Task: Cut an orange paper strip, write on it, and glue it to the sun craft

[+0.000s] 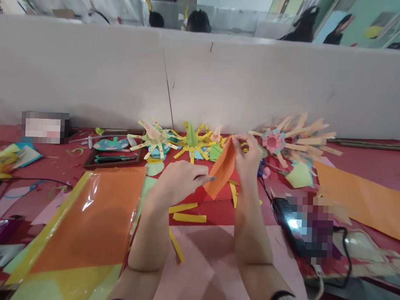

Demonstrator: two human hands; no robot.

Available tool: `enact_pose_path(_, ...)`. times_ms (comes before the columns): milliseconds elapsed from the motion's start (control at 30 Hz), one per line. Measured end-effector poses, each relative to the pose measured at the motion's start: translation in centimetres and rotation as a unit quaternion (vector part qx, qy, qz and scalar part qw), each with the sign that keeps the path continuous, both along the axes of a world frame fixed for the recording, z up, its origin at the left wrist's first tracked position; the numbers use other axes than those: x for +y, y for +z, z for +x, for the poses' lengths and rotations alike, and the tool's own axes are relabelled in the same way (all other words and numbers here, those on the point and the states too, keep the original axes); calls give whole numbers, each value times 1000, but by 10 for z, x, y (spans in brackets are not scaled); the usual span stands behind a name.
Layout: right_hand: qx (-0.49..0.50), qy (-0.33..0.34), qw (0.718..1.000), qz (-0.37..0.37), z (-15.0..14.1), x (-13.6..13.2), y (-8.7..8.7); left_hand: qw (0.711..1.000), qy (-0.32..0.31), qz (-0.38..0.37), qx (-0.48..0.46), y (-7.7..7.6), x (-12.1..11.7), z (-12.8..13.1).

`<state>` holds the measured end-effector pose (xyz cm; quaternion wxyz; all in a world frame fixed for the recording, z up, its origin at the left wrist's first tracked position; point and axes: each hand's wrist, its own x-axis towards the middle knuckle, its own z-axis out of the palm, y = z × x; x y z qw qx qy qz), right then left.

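Note:
Both my hands hold one piece of orange paper above the red table. My left hand pinches its lower left edge, fingers closed. My right hand grips the upper right corner, fingers curled and pinched at the top. The paper is tilted, its top end pointing towards the wall. Just behind it lie paper flowers with yellow strip petals and a pink-centred one with peach petals.
A pack of orange and yellow sheets in plastic lies at the left, a large orange sheet at the right. Loose yellow strips and pink paper are below my hands. A dark device with a cable sits right. A white partition runs behind.

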<state>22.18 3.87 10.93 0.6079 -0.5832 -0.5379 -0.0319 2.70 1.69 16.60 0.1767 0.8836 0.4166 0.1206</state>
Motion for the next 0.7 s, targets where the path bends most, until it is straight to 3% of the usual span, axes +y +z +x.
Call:
enact_pose_path(100,-2,-17,1000,-17,4,-2,3,999,19,1,-27,2,0,1)
enact_pose_path(233,54,55,995,-69,13,-5,2,994,40,-31,-100,3,8,-8)
enact_pose_path(333,119,105,983,-95,14,-8,-2,987,68,-37,-140,-4,14,-18)
enact_pose_path(400,189,111,970,-108,10,-9,-8,979,118,-41,-161,-14,14,-22)
enact_pose_path(533,375,82,920,-80,1,-14,-29,920,269,0,-286,-40,3,-25)
enact_pose_path(600,463,71,880,-76,-5,-19,-44,883,285,-22,-372,-56,-6,-25)
enact_pose_path(700,567,60,814,-115,-20,-32,-70,871,258,-150,-390,-83,-19,-23)
